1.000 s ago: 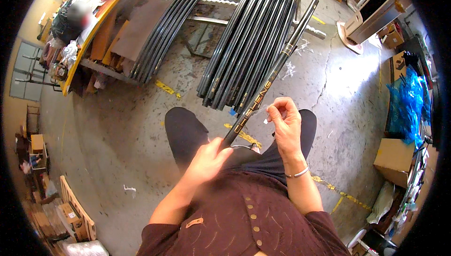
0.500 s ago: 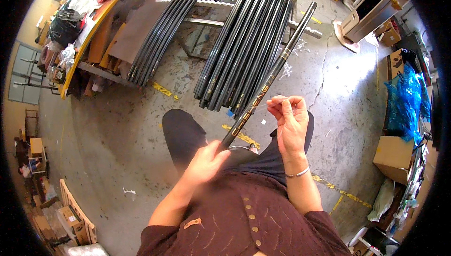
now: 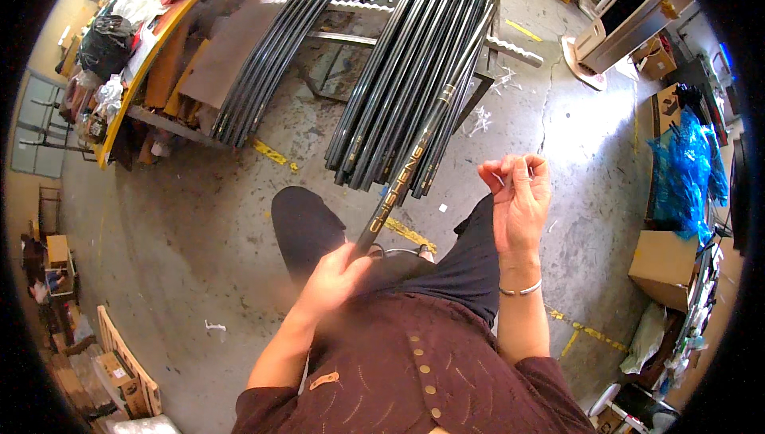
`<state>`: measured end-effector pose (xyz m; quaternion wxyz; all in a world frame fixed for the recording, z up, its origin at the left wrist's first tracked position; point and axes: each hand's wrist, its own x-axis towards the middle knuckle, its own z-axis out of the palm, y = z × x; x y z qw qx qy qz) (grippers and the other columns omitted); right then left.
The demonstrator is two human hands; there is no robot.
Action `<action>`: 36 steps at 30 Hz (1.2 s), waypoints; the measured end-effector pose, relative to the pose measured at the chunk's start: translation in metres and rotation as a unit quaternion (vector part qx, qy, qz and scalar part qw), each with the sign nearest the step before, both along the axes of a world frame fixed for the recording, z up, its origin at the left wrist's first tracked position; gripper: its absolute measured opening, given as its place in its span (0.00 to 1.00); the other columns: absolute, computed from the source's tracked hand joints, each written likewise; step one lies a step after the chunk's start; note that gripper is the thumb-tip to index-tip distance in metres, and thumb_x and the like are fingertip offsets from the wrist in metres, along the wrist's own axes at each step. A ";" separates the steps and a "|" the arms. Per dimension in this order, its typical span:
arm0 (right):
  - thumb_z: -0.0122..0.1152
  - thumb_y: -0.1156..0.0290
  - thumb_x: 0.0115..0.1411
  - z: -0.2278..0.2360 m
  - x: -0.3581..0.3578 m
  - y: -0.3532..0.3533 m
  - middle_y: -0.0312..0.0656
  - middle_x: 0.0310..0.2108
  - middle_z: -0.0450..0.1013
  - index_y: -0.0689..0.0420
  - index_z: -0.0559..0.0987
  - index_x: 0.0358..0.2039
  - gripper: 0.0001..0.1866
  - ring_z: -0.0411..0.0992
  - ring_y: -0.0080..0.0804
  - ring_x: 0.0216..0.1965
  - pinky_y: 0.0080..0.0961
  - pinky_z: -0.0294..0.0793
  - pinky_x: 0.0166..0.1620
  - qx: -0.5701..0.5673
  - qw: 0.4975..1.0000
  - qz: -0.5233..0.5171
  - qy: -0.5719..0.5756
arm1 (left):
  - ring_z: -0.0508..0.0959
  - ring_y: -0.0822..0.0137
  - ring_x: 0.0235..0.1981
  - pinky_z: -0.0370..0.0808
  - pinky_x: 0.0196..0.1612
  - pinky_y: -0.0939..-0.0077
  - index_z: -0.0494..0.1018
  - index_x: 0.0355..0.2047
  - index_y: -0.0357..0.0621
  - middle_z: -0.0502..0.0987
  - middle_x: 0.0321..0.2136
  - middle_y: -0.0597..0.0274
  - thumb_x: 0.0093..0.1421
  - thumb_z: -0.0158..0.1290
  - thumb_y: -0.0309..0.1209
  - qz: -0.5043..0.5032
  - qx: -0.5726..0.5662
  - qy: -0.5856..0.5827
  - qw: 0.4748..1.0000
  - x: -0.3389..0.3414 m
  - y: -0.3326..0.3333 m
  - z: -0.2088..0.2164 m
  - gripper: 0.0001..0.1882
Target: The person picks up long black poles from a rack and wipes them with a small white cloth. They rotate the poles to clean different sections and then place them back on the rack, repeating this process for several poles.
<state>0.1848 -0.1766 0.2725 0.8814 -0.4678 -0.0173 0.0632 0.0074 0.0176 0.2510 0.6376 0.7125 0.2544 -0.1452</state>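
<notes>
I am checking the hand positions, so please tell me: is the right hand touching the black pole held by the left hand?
Apart. The head view shows it: grey floor is plainly visible between the right hand and the black pole.

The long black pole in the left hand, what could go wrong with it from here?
Only the left hand grips the black pole, so it might slip or swing. Its far part overlaps the other poles in this view, so it could bump or scratch them, though I can't tell if they touch. A small white scrap on the floor might make a foot slip.
</notes>
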 end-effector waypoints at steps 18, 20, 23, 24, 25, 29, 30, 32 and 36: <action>0.56 0.60 0.59 -0.048 -0.021 0.031 0.26 0.19 0.60 0.57 0.71 0.30 0.12 0.52 0.12 0.18 0.12 0.49 0.19 -0.271 0.934 0.214 0.089 | 0.61 0.81 0.13 0.59 0.14 0.85 0.65 0.31 0.42 0.63 0.15 0.73 0.61 0.48 0.33 -0.011 -0.063 0.016 0.998 -0.008 -0.005 0.004 0.07; 0.62 0.55 0.53 -0.046 -0.011 0.039 0.27 0.21 0.62 0.58 0.70 0.33 0.19 0.55 0.13 0.20 0.14 0.54 0.22 -0.317 0.923 0.207 0.074 | 0.61 0.81 0.13 0.59 0.15 0.85 0.65 0.33 0.41 0.63 0.16 0.73 0.61 0.48 0.33 -0.020 -0.037 -0.010 0.999 -0.010 -0.008 0.000 0.08; 0.64 0.57 0.51 -0.041 -0.008 0.049 0.28 0.24 0.64 0.59 0.69 0.37 0.21 0.58 0.14 0.24 0.14 0.57 0.27 -0.226 0.956 0.178 0.056 | 0.62 0.81 0.14 0.61 0.17 0.85 0.66 0.36 0.39 0.64 0.16 0.73 0.62 0.48 0.33 -0.039 0.012 -0.045 0.998 -0.013 -0.011 -0.001 0.09; 0.65 0.61 0.50 -0.038 -0.011 0.054 0.29 0.28 0.66 0.58 0.68 0.39 0.22 0.62 0.15 0.29 0.15 0.61 0.32 -0.191 0.965 0.166 0.066 | 0.62 0.81 0.14 0.61 0.17 0.84 0.66 0.36 0.39 0.64 0.16 0.73 0.62 0.48 0.33 -0.045 0.025 -0.044 0.998 -0.012 -0.013 0.002 0.09; 0.66 0.62 0.49 -0.041 -0.015 0.057 0.30 0.28 0.66 0.58 0.68 0.38 0.21 0.62 0.16 0.29 0.15 0.62 0.33 -0.185 0.965 0.176 0.065 | 0.62 0.81 0.14 0.61 0.17 0.84 0.66 0.36 0.39 0.64 0.16 0.73 0.62 0.48 0.33 -0.050 0.038 -0.042 0.997 -0.012 -0.013 0.003 0.09; 0.69 0.68 0.44 -0.042 -0.053 0.062 0.31 0.29 0.65 0.58 0.67 0.38 0.23 0.65 0.20 0.31 0.19 0.68 0.36 -0.159 0.947 0.259 0.104 | 0.65 0.78 0.19 0.64 0.22 0.81 0.67 0.38 0.37 0.67 0.19 0.69 0.61 0.48 0.33 -0.050 0.017 -0.052 0.997 -0.009 -0.012 0.000 0.11; 0.69 0.69 0.45 -0.047 -0.067 0.061 0.32 0.29 0.66 0.58 0.67 0.38 0.23 0.66 0.21 0.31 0.20 0.69 0.35 -0.174 0.943 0.270 0.091 | 0.69 0.75 0.23 0.67 0.28 0.77 0.68 0.39 0.36 0.70 0.22 0.64 0.61 0.48 0.33 -0.051 0.021 -0.038 0.998 -0.008 -0.011 0.001 0.12; 0.68 0.72 0.45 -0.056 -0.075 0.059 0.33 0.29 0.66 0.58 0.66 0.39 0.23 0.67 0.22 0.30 0.21 0.71 0.35 -0.187 0.939 0.277 0.078 | 0.72 0.73 0.26 0.70 0.32 0.74 0.69 0.40 0.35 0.73 0.24 0.61 0.60 0.49 0.33 -0.049 0.015 -0.023 0.998 -0.008 -0.012 0.001 0.13; 0.66 0.69 0.48 -0.042 -0.038 0.061 0.31 0.26 0.65 0.59 0.68 0.39 0.20 0.66 0.20 0.28 0.18 0.68 0.30 -0.160 0.968 0.175 0.080 | 0.65 0.78 0.17 0.63 0.20 0.82 0.66 0.35 0.39 0.66 0.19 0.69 0.62 0.47 0.32 -0.025 -0.062 -0.005 0.998 -0.009 -0.016 0.011 0.09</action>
